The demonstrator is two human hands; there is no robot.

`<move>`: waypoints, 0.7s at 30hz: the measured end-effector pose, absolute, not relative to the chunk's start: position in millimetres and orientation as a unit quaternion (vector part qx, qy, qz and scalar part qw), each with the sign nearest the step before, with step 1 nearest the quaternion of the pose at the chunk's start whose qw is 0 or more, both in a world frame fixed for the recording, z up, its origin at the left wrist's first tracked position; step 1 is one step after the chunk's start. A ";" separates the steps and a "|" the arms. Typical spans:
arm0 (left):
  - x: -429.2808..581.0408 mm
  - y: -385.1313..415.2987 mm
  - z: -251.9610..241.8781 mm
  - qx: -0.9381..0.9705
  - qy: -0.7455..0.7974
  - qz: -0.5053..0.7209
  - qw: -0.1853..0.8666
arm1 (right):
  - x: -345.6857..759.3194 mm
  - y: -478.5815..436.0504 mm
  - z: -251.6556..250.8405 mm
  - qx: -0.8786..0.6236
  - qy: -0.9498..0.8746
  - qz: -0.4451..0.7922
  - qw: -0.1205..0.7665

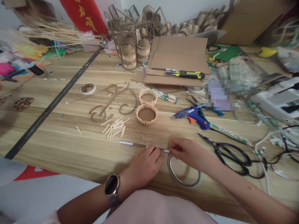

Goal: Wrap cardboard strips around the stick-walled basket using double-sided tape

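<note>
My left hand [143, 166], with a watch on its wrist, lies near the table's front edge, fingertips pressing flat on a strip of tape [130, 143] laid on the wood. My right hand [187, 152] pinches the strip's right end, just above a thin roll of tape [184, 182] lying flat under the wrist. Behind the hands lie a small pile of short wooden sticks [115, 127] and two round stick-rimmed baskets [147, 114].
A blue glue gun [195, 115] and black scissors [231, 154] lie to the right among cables. Cardboard sheets with utility knives [184, 74] sit behind. Stick-built models [135, 49] stand at the back, cardboard scraps [100, 111] left of centre, clutter at both sides.
</note>
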State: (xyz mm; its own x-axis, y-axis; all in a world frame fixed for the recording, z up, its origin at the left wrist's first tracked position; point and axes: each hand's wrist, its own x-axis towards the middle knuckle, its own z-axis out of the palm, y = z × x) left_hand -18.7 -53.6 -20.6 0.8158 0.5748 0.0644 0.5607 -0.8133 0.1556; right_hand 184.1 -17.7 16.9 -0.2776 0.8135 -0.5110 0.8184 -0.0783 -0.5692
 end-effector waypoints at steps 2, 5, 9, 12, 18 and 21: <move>-19.0 -53.7 -20.7 0.952 0.295 0.056 0.067 | 181.7 -17.5 16.1 0.601 0.684 -0.414 0.015; -19.4 -53.5 -20.8 0.954 0.288 0.050 0.072 | 179.4 -17.6 14.9 0.604 0.688 -0.401 0.031; -19.4 -52.9 -20.3 0.953 0.286 0.053 0.080 | 177.8 -17.3 15.5 0.616 0.689 -0.380 0.052; -19.2 -52.8 -20.0 0.954 0.285 0.054 0.073 | 177.2 -17.2 15.4 0.618 0.692 -0.368 0.064; -18.7 -53.2 -21.7 0.954 0.290 0.056 0.049 | 176.1 -17.0 11.5 0.621 0.698 -0.347 0.081; -18.0 -52.6 -21.8 0.954 0.289 0.055 0.056 | 175.1 -16.1 11.4 0.620 0.701 -0.340 0.091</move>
